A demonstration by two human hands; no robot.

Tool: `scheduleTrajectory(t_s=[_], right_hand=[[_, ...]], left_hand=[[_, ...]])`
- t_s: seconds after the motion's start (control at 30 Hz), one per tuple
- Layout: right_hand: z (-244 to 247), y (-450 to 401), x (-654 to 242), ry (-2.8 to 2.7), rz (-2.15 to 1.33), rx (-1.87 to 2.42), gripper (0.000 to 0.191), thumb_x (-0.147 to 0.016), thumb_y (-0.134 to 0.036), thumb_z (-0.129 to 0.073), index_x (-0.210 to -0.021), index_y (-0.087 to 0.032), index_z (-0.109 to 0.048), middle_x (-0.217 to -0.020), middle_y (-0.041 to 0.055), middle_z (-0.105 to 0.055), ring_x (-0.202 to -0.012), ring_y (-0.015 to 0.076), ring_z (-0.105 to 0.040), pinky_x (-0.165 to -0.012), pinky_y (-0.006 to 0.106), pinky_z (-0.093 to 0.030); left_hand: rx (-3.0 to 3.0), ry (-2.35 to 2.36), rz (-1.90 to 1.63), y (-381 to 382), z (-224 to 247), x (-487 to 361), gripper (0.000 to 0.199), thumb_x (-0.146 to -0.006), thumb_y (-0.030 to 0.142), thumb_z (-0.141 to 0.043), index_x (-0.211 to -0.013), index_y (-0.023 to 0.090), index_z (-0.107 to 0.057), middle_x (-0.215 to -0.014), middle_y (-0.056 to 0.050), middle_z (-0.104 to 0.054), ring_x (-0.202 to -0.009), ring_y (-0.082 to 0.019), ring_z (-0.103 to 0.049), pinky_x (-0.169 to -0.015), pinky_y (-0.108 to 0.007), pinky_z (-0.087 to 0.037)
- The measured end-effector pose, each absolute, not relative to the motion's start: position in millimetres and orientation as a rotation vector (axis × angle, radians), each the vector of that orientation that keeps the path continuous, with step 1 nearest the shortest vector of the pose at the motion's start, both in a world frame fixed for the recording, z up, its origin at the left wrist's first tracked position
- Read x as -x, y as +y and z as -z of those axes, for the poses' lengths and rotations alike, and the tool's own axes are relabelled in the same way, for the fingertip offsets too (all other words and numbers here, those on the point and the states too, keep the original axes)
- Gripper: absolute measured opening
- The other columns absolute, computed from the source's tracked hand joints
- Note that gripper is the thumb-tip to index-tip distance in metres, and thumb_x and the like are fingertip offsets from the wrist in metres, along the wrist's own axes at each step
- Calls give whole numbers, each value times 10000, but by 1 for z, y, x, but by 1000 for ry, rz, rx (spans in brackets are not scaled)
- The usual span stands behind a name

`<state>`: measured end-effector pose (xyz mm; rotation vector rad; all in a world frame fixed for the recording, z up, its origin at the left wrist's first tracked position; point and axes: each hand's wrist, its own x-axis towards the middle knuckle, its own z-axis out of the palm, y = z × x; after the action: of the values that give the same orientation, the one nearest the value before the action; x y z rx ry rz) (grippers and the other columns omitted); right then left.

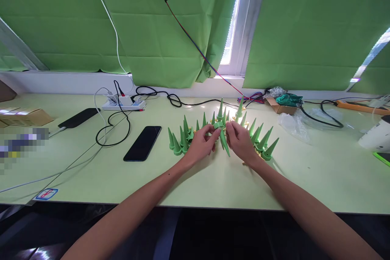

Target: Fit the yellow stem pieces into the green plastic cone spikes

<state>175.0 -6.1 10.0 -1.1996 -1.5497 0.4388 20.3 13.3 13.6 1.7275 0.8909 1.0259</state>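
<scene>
My left hand (201, 141) is closed in a pinch on a green cone (224, 143), near its round base, and the cone's tip slants down toward me. Close beside it, my right hand (240, 140) has its fingertips pinched together; whatever is between them is too small to make out. Behind and around both hands stand several green cones (185, 138) with round bases, pointing upward. More cones (264, 141) cluster just beyond my right wrist, with small yellowish pieces among them. My fingers hide part of the group.
A black phone (142, 143) lies left of the cones. Farther left are a power strip (123, 103) with cables, a dark flat device (79, 118) and cardboard boxes (29, 116). At the back right sit a small open carton (278, 105) and clear plastic wrap (294, 126).
</scene>
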Motion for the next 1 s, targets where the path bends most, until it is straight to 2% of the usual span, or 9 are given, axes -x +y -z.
scheduleTrajectory(t_s=[0.2, 0.37, 0.7, 0.87, 1.0], right_hand=[[-10, -4, -176, -1541, -401, 1232, 441, -981, -474, -388, -623, -222, -339, -496, -49, -375, -483, 113, -350, -487, 270, -275], [-10, -3, -176, -1521, -419, 1247, 450, -970, -450, -401, -589, -223, -327, -457, -48, -357, -459, 113, -344, -466, 269, -263], [-10, -5, -176, -1484, -465, 1214, 460, -970, -480, -411, -595, -220, -350, -476, -44, -379, -456, 108, -362, -462, 264, -290], [-10, -6, -175, -1458, -493, 1151, 457, -972, -519, -401, -628, -223, -353, -511, -46, -377, -467, 106, -373, -468, 260, -316], [-9, -7, -175, -1456, -512, 1117, 446, -968, -542, -394, -655, -226, -360, -539, -44, -383, -479, 109, -382, -473, 258, -327]], left_hand=[[-1832, 936, -1051, 11, -15, -20, 334, -852, 515, -599, -874, 191, -519, -785, 10, -581, -480, -68, -495, -425, -211, -365], [-1908, 931, -1084, 12, -13, -19, 308, -840, 480, -628, -926, 195, -549, -798, 9, -581, -507, -70, -493, -462, -217, -388], [-1951, 871, -1127, 10, -14, -21, 277, -850, 396, -618, -1021, 211, -503, -897, 0, -601, -518, -54, -478, -461, -199, -388], [-1829, 878, -1064, 12, -11, -21, 267, -849, 438, -617, -881, 200, -498, -829, 11, -580, -477, -50, -477, -411, -192, -373], [-1581, 807, -938, 18, -9, -22, 376, -889, 542, -529, -788, 180, -515, -730, 2, -577, -424, -64, -500, -364, -202, -370]])
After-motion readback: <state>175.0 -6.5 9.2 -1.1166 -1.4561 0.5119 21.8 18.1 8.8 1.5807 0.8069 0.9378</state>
